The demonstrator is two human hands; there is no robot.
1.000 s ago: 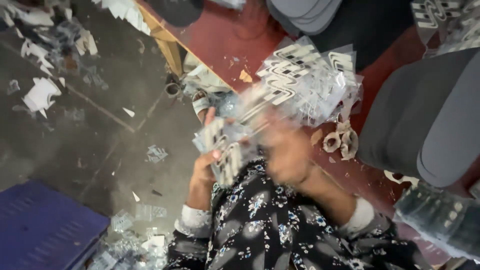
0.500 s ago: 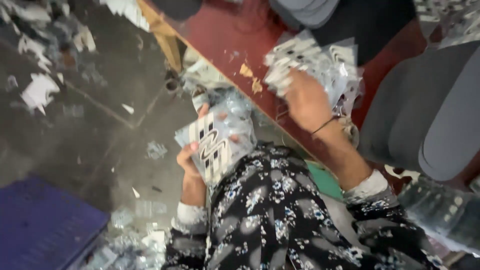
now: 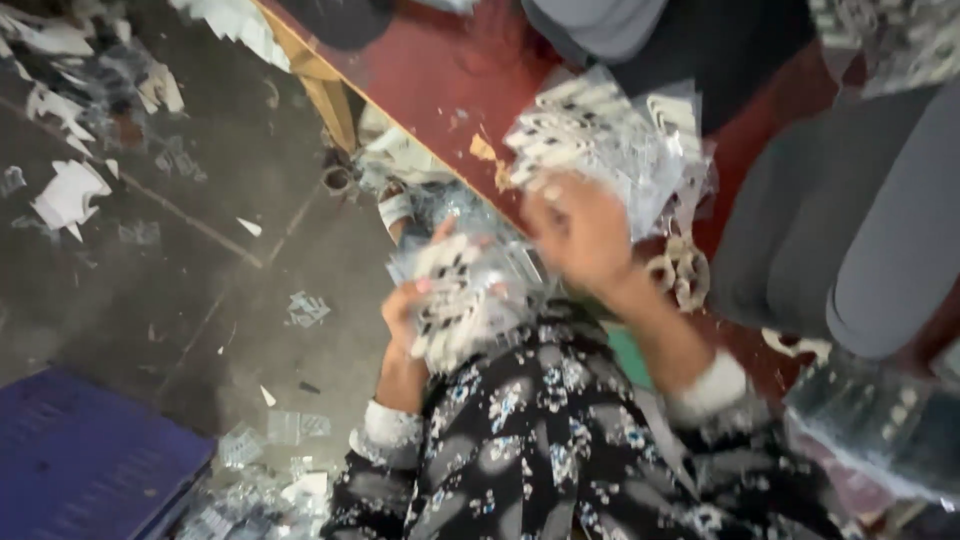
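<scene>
My left hand point(image 3: 410, 305) grips a stack of small clear plastic packets with black-and-white cards point(image 3: 465, 295) above my lap. My right hand point(image 3: 580, 235) is blurred, fingers curled, just right of the stack and at the near edge of a loose heap of the same packets point(image 3: 610, 135) on the red table point(image 3: 440, 80). Whether it holds a packet is unclear. My black floral sleeves fill the lower middle.
Another person in grey trousers point(image 3: 860, 230) sits at the right. More packets lie at the lower right point(image 3: 880, 420). A blue crate point(image 3: 80, 470) stands at the lower left. Paper scraps point(image 3: 70, 190) litter the concrete floor. Tape rolls point(image 3: 680, 270) rest on the table.
My right hand has come back from the heap on the table toward the stack in my left hand. The stack has stayed above my lap.
</scene>
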